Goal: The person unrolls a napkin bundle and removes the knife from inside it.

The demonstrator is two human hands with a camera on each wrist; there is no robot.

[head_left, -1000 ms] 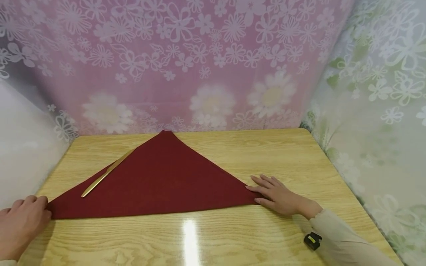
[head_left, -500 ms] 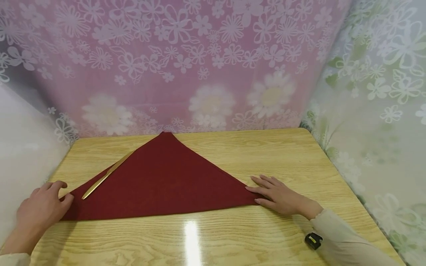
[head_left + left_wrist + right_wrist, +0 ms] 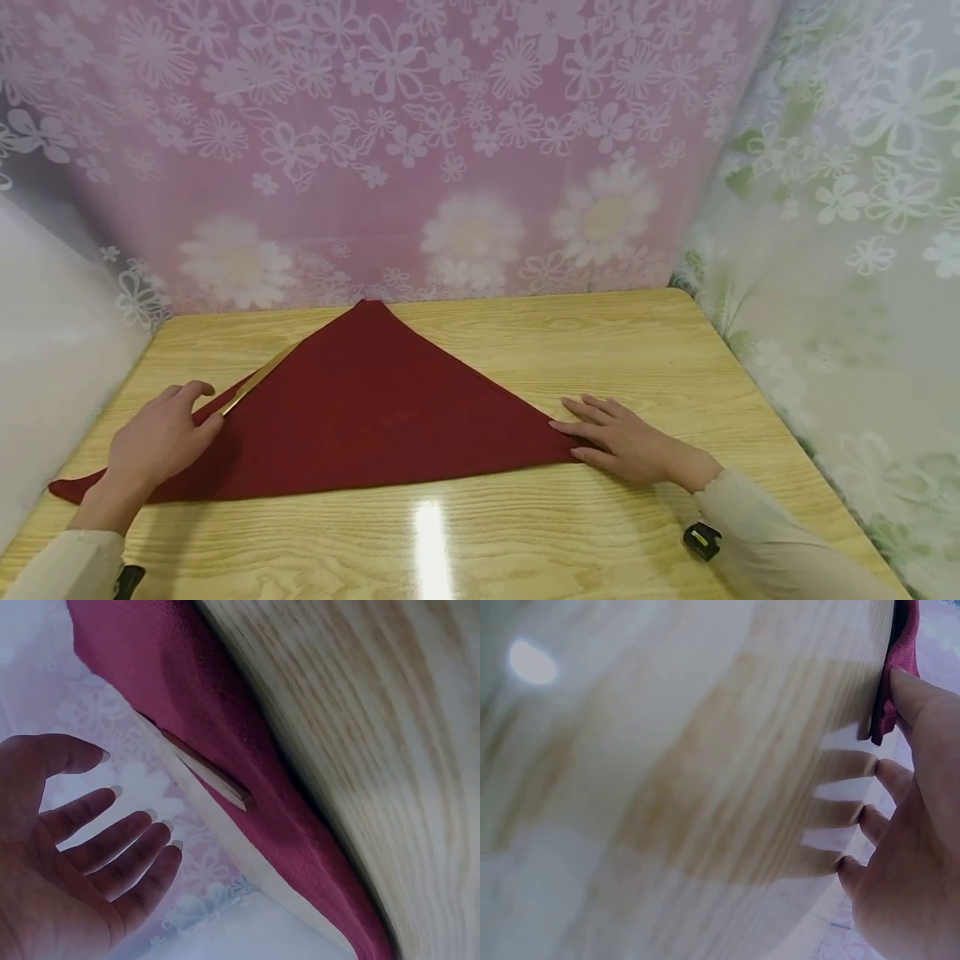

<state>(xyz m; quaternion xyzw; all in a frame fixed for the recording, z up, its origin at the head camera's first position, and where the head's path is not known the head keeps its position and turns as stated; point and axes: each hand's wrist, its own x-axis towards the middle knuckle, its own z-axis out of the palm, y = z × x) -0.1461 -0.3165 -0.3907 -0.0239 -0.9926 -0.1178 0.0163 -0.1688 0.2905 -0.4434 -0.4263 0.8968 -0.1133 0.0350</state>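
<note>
A dark red cloth folded into a triangle lies on the table, its long side towards me. Along its left slope rests a slim gold table knife. My left hand hovers over the knife's near end, which it partly hides in the head view. The left wrist view shows that hand with loosely bent fingers, apart from the knife, holding nothing. My right hand lies with spread fingers at the cloth's right corner, thumb on the cloth and the other fingertips touching the wood.
The wooden table reaches back to a pink flowered curtain. Pale flowered sheeting borders the right side, with white sheeting on the left. A small black device shows by the right sleeve.
My left hand has let go of the cloth's left corner and moved right and away from me to the knife's near end. The right hand has stayed in place.
</note>
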